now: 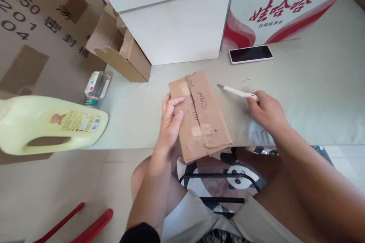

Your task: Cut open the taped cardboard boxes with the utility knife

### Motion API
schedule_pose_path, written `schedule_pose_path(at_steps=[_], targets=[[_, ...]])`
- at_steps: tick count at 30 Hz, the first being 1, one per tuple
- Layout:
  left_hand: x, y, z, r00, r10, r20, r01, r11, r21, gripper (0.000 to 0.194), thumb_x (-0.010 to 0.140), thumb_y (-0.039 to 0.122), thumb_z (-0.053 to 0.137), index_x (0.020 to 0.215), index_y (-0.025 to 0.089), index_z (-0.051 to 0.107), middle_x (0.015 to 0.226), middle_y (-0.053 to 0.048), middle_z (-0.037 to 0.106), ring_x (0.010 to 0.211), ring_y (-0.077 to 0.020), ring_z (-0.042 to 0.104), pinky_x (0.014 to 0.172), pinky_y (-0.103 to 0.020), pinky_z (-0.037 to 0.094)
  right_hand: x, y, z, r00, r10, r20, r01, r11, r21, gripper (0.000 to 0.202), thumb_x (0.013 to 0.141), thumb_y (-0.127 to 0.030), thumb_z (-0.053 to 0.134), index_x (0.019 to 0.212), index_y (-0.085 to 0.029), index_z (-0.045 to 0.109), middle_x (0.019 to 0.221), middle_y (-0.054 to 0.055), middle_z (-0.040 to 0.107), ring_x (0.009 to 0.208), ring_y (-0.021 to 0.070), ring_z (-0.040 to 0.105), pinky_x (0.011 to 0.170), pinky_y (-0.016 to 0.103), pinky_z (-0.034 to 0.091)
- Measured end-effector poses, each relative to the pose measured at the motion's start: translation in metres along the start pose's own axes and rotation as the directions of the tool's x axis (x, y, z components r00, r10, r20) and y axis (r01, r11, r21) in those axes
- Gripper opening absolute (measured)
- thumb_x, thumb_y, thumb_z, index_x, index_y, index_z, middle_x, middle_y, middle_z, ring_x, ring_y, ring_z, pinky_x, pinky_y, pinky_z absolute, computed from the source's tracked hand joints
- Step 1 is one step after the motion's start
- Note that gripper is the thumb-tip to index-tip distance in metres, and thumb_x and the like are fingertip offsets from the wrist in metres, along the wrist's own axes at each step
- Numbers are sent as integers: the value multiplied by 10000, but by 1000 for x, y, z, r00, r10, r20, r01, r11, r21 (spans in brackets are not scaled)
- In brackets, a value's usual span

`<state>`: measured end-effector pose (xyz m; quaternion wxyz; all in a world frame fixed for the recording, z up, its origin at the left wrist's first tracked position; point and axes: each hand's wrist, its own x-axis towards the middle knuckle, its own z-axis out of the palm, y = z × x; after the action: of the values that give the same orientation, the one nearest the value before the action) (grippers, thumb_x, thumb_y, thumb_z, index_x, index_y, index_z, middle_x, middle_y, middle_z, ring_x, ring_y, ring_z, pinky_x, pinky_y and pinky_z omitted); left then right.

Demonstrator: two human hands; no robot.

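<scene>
A flat brown cardboard box [212, 117], with tape pieces and a ragged slit along its top, lies tilted at the table's front edge, its lower end sticking out past it. My left hand [171, 121] grips the box by its left side, thumb on top and fingers round the edge. To the right, my right hand [266, 110] is closed on the white handle of a utility knife [236, 91]. The knife's dark tip points up and left, a short way from the box and not touching it.
Behind stand white boxes [182, 26], a red-and-white carton [273, 11] and a phone [251, 54]. At the left are an open cardboard box [137, 59], a small clear bottle [97, 85] and a large yellow jug [82, 125]. Red handles [94, 226] show low on the left.
</scene>
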<state>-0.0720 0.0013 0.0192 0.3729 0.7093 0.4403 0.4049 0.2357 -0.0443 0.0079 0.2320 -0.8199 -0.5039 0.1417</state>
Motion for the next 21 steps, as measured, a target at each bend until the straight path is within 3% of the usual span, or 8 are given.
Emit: schedule_pose_path(at_steps=[2, 4, 6, 8, 10, 11, 16, 21], targets=[[-2, 7, 12, 1000, -19, 17, 20, 998, -56, 444, 954, 644, 506, 1239, 323, 617, 1571, -74, 401, 1524, -341, 353, 1267, -556, 295, -2, -7, -9, 994, 88, -65, -77, 985, 152, 287, 912, -436, 466, 814, -223, 632, 741, 77, 694, 700, 233, 593, 631, 338, 396], [-5, 13, 21, 999, -13, 32, 16, 995, -94, 444, 957, 647, 496, 1236, 326, 627, 1563, -71, 418, 1540, -345, 323, 1268, -565, 287, -9, -17, -20, 980, 114, -164, -60, 951, 303, 271, 892, -398, 488, 732, -220, 615, 697, 51, 680, 669, 199, 586, 633, 325, 401], [-7, 16, 26, 999, -4, 43, 9, 993, -115, 428, 973, 628, 479, 1250, 335, 623, 1561, -66, 431, 1536, -340, 329, 1262, -568, 299, -19, -27, -32, 952, 28, -305, 104, 907, 409, 274, 878, -367, 520, 685, -207, 632, 647, 33, 663, 609, 168, 558, 602, 311, 393], [-8, 16, 27, 999, 0, 51, 6, 992, -130, 420, 975, 621, 479, 1251, 337, 619, 1563, -64, 431, 1529, -338, 337, 1260, -570, 303, -30, -37, -40, 888, -140, -439, 349, 827, 441, 324, 902, -378, 547, 664, -195, 669, 591, 20, 639, 537, 141, 517, 540, 295, 358], [-8, 15, 26, 998, 4, 56, 4, 990, -139, 419, 968, 628, 489, 1238, 336, 620, 1561, -64, 428, 1535, -340, 324, 1269, -572, 283, -38, -44, -43, 831, -278, -482, 501, 751, 431, 395, 936, -425, 564, 648, -190, 698, 564, 19, 634, 505, 128, 511, 497, 283, 330], [-8, 15, 25, 998, 4, 56, 4, 990, -141, 419, 964, 632, 494, 1230, 334, 621, 1556, -67, 427, 1541, -341, 314, 1274, -573, 270, -41, -46, -43, 828, -313, -464, 520, 737, 431, 428, 943, -458, 569, 639, -191, 706, 547, 18, 629, 493, 125, 512, 485, 280, 325], [-6, 15, 23, 997, -21, 73, 30, 992, -119, 462, 959, 649, 487, 1266, 325, 607, 1561, -86, 406, 1557, -355, 285, 1272, -583, 268, -41, -46, -32, 916, -233, -327, 366, 821, 439, 481, 918, -493, 580, 581, -178, 718, 445, -2, 538, 425, 105, 436, 463, 277, 300], [-7, 16, 23, 997, -6, 74, 16, 991, -133, 455, 962, 648, 486, 1264, 334, 615, 1544, -82, 425, 1558, -348, 284, 1271, -571, 277, -40, -42, -29, 894, -109, -434, 297, 869, 395, 466, 933, -444, 577, 584, -168, 718, 419, -21, 459, 440, 104, 447, 471, 273, 302]])
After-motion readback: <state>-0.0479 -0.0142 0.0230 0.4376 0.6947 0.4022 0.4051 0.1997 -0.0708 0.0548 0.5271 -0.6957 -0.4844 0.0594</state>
